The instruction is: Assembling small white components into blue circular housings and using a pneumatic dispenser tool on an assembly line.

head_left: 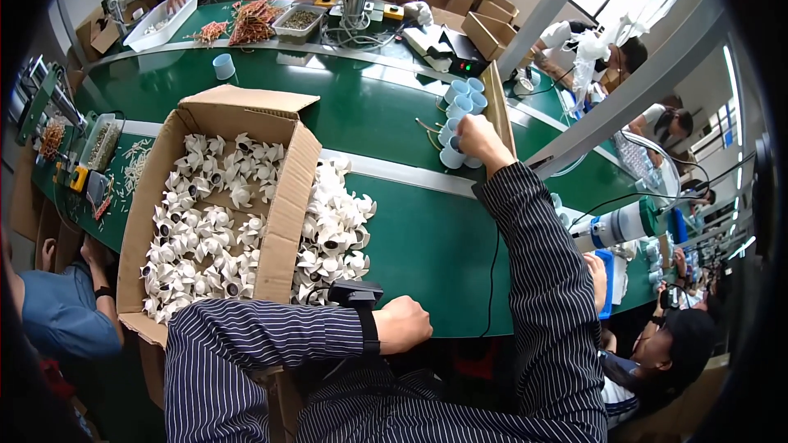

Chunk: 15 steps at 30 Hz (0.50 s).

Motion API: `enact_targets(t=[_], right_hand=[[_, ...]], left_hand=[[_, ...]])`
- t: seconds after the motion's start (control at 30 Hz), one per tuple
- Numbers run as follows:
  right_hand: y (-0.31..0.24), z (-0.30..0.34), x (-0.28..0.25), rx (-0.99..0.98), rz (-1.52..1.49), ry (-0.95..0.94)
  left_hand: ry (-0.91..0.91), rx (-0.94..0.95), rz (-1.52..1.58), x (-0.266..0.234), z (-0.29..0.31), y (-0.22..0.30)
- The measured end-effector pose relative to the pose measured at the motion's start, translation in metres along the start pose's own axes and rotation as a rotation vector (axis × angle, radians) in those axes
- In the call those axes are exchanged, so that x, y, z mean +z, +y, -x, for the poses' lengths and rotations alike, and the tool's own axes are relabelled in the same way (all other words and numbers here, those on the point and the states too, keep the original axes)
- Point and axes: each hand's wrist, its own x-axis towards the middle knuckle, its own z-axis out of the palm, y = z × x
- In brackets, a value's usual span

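Many bladed white fans (pixel 332 234) lie beside the cardboard box (pixel 287 213), near the curled left hand (pixel 402 324). The right hand (pixel 484 143) curls at smooth blue cups (pixel 452 159). Either grip's hold, I cannot tell.

The left forearm (pixel 279 332) crosses the near end of the cardboard box (pixel 287 213); its hand (pixel 402 325) curls just right of that end, fingertips hidden. The right arm (pixel 546 262) reaches forward, its bent hand (pixel 483 141) well right of the box's far end.
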Motion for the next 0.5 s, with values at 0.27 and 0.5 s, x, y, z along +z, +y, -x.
enact_targets(t=[0.27,0.5], right_hand=[[-0.109,0.141,-0.023,-0.195,-0.147,-0.092],[-0.150,0.267,-0.017,-0.075,-0.240,-0.004]], left_hand=[[-0.036,0.039,-0.041,-0.002,0.008,-0.001],[-0.342,0.000,-0.280,-0.011,0.022,0.043]])
